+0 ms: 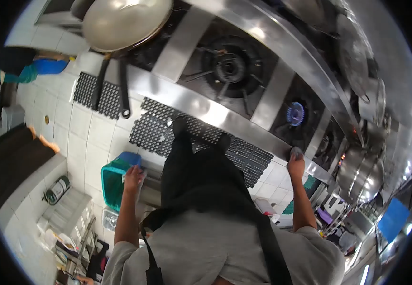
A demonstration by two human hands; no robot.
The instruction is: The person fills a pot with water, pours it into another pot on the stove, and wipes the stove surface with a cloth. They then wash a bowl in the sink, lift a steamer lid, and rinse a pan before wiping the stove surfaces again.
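Note:
My right hand (296,166) is closed at the front edge of the steel stove (187,102), by a small grey rounded thing (296,151) whose kind I cannot make out. Behind it, a blue flame burns on the right burner (295,114). My left hand (133,179) hangs low on the left with its fingers drawn together. Something pale and thin seems to be in them, too small to name. Beside that hand stands a green bin (105,183). The middle burner (229,67) shows no flame and bears no pan.
A large pan (125,23) rests at the stove's left end, with two dark handles (124,90) jutting over the floor. Perforated black mats (151,128) lie on the tiles at my feet. Metal pans (360,173) are stacked at the right. A green cylinder (57,190) stands at the left.

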